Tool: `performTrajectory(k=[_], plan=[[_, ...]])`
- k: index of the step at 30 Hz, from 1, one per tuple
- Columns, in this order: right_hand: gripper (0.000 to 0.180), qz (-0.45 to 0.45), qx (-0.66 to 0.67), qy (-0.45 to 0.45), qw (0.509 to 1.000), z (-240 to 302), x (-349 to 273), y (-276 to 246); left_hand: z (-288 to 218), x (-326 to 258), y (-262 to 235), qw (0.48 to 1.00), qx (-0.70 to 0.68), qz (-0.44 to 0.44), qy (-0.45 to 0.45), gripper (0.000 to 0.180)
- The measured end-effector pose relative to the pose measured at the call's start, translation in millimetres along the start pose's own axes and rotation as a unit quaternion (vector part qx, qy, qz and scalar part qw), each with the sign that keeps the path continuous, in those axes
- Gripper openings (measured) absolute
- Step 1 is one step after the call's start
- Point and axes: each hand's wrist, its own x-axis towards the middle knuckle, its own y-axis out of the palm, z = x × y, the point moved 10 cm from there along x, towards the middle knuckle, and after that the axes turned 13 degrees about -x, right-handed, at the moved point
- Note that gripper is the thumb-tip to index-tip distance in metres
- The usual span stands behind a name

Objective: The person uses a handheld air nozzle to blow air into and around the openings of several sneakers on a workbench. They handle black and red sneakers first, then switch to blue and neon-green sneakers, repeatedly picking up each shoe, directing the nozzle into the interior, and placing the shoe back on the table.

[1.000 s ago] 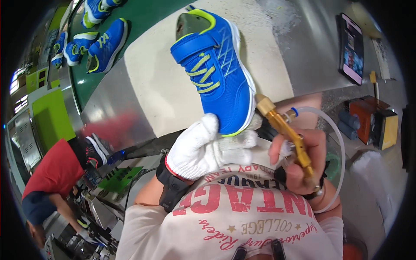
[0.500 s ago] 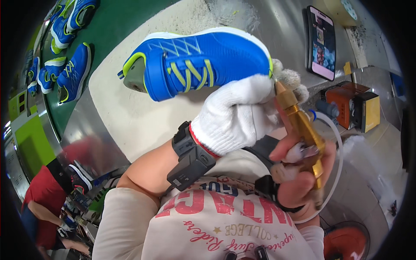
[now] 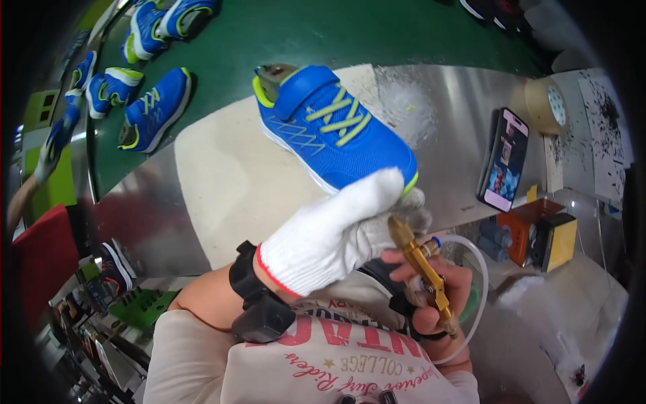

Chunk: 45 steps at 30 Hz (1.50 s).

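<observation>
My left hand (image 3: 330,225), in a white knit glove, grips a blue sneaker (image 3: 356,155) by its toe, the thumb over the upper. The sneaker has yellow-green laces, a strap, a white sole and a grey-green last in its opening. Its toe points toward me and to the right. My bare right hand (image 3: 459,286) is closed around a brass spray gun (image 3: 422,266), from which a clear hose (image 3: 486,283) loops to the right. The gun's nozzle tip is close to the gloved fingers, just below the toe. Some left fingertips are hidden behind the shoe.
A pale mat (image 3: 215,175) covers part of the metal bench. Several blue sneakers stand on a green surface (image 3: 229,87) at the far left. On the right are a phone (image 3: 506,161), a tape roll (image 3: 546,106) and an orange box (image 3: 531,222). Another person's hand (image 3: 46,161) holds a blue shoe.
The sneaker has been turned, its heel swinging away from me and its other side now showing. The head view has shifted. A co-worker's gloved hand now shows at the far left.
</observation>
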Motion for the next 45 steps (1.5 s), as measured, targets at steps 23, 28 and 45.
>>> performTrajectory(k=[23, 28, 45], plan=[[0.063, -0.026, -0.260, -0.077, 0.962, 32, 22, 19, -5, 3, 18, 0.992, -0.126, 0.021, -0.007, 0.046], [0.060, -0.025, -0.271, -0.053, 0.961, 25, 13, 22, 0, 2, 11, 0.990, -0.136, -0.003, -0.028, 0.045], [0.053, -0.122, -0.078, -0.005, 0.990, -15, 53, -6, -121, -47, -52, 0.960, -0.202, 0.008, 0.191, 0.059]])
